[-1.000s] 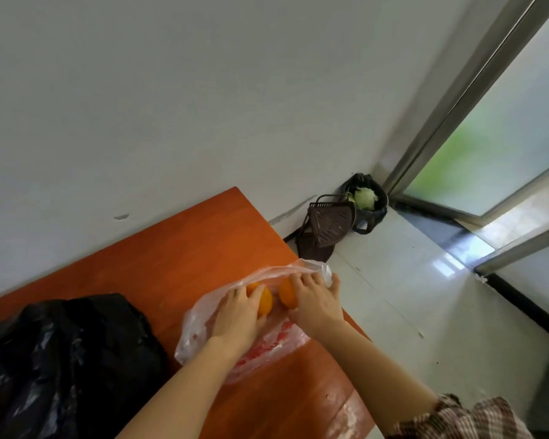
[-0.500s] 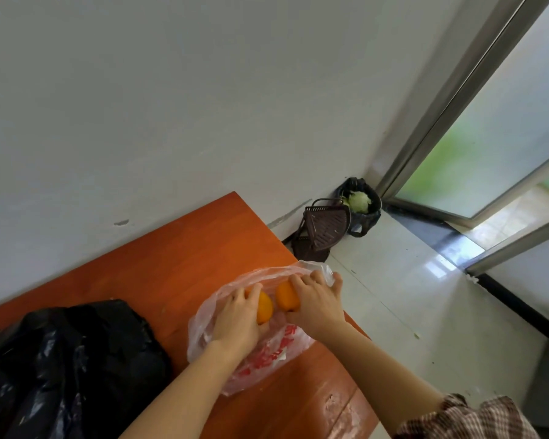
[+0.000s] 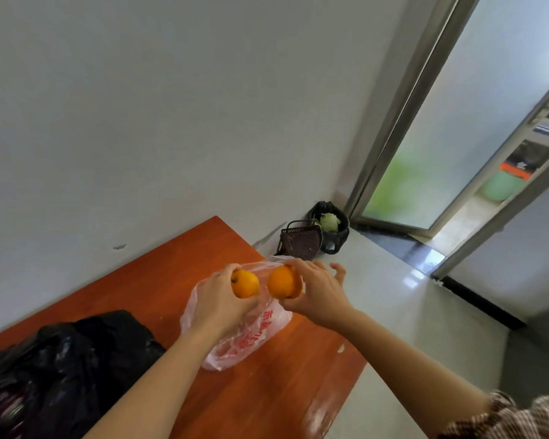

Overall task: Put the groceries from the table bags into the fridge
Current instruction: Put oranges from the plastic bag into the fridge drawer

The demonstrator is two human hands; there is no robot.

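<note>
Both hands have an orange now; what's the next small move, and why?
Probably carry both toward the fridge, which isn't in view. The left hand grips one orange, the right hand another orange, and both are lifted clear above the clear plastic bag.

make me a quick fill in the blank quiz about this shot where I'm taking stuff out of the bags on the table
1. Each hand, left hand and right hand, holds one ____.
2. The fruit came from the clear bag printed with ____ lettering.
3. The other bag on the table is ____ in colour.
4. The bin in the floor corner holds a ____ cabbage.

Missing words: orange; red; black; green
</note>
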